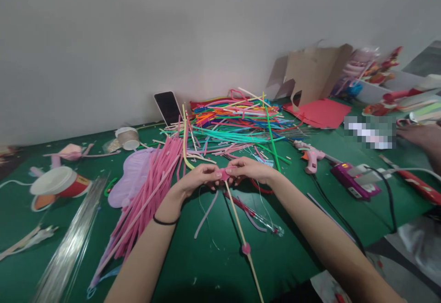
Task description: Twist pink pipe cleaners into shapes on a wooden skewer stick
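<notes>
A thin wooden stick (236, 213) slants from the front edge up to my hands at the middle of the table. A small pink piece (224, 174) sits at its far end. Pinched fingers of my left hand (203, 176) grip that piece from the left, and my right hand (246, 171) grips it from the right. Lower on the stick is a pink ball (245, 248). Thin clear thread loops hang below my hands. A loose lilac pipe cleaner (206, 216) lies under them, beside a clear-wrapped red item (255, 215).
Pink pipe cleaners (151, 193) lie left on a lilac tray (127, 179); a multicoloured heap (234, 119) is behind. A phone (167, 108) leans on the partition. At right are a glue gun (312, 156), a purple power strip (356, 181), cables and another person's hand (422, 137).
</notes>
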`<act>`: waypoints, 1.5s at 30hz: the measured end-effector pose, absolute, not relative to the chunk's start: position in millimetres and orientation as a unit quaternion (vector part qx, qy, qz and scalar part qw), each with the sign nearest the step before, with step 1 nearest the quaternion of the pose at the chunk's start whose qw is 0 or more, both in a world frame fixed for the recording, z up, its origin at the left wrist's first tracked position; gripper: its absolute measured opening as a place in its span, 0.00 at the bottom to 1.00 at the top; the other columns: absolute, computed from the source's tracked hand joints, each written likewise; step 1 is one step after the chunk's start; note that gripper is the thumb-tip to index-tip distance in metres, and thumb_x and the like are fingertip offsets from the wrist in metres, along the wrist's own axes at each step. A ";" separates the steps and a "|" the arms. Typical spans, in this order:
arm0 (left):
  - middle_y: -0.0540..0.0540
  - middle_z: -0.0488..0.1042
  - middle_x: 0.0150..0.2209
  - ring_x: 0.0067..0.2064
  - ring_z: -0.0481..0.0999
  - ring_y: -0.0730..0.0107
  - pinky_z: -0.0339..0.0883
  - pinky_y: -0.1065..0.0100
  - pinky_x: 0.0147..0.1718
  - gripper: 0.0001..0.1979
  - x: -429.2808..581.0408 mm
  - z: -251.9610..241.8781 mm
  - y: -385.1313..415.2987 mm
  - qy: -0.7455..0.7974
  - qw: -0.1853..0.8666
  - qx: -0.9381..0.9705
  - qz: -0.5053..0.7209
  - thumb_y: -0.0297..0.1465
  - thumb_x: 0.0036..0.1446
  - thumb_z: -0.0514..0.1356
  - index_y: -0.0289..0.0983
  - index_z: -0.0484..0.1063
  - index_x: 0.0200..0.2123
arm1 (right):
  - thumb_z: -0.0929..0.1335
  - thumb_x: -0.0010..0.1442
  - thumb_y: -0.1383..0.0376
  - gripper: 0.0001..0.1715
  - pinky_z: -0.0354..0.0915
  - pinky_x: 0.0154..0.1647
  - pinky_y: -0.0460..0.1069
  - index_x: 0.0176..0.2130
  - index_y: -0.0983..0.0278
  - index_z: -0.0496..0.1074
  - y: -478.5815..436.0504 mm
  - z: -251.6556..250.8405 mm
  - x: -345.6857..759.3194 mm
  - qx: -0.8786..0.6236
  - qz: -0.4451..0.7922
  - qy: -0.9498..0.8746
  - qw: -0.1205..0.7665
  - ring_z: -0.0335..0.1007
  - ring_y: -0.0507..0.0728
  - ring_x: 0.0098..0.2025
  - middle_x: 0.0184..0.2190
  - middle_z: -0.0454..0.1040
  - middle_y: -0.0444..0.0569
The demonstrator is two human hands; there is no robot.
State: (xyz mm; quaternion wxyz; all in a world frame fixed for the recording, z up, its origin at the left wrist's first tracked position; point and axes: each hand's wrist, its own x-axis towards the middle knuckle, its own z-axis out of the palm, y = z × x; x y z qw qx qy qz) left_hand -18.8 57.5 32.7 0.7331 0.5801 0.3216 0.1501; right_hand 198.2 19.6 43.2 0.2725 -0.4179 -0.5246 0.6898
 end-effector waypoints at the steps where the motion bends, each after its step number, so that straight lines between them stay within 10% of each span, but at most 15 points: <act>1: 0.48 0.72 0.27 0.30 0.71 0.72 0.69 0.72 0.29 0.14 -19.3 32.9 57.8 0.319 0.734 0.580 0.155 0.40 0.50 0.67 0.34 0.74 0.29 | 0.74 0.52 0.52 0.21 0.67 0.32 0.44 0.32 0.67 0.73 19.0 43.7 197.1 -0.417 0.680 -0.532 0.284 0.74 0.50 0.30 0.28 0.78 0.47; 7: 0.41 0.75 0.43 0.34 0.72 0.70 0.65 0.73 0.30 0.13 -22.5 33.0 60.4 0.297 0.736 0.582 0.174 0.38 0.50 0.67 0.33 0.78 0.33 | 0.73 0.53 0.53 0.18 0.65 0.35 0.44 0.29 0.67 0.72 17.4 41.4 191.8 -0.414 0.678 -0.523 0.309 0.73 0.50 0.31 0.25 0.77 0.46; 38: 0.39 0.79 0.33 0.33 0.78 0.66 0.69 0.73 0.24 0.18 -21.3 37.7 56.8 0.343 0.716 0.602 0.089 0.43 0.51 0.65 0.33 0.79 0.35 | 0.69 0.54 0.45 0.25 0.71 0.32 0.46 0.31 0.66 0.71 17.2 24.5 181.6 -0.443 0.644 -0.550 0.294 0.73 0.51 0.29 0.26 0.76 0.46; 45: 0.38 0.79 0.40 0.39 0.79 0.56 0.73 0.61 0.36 0.23 -45.0 87.8 106.5 0.571 0.314 0.657 0.379 0.47 0.55 0.58 0.33 0.74 0.43 | 0.68 0.56 0.45 0.26 0.71 0.33 0.45 0.32 0.66 0.72 17.6 16.8 180.1 -0.445 0.667 -0.509 0.314 0.74 0.50 0.28 0.27 0.77 0.48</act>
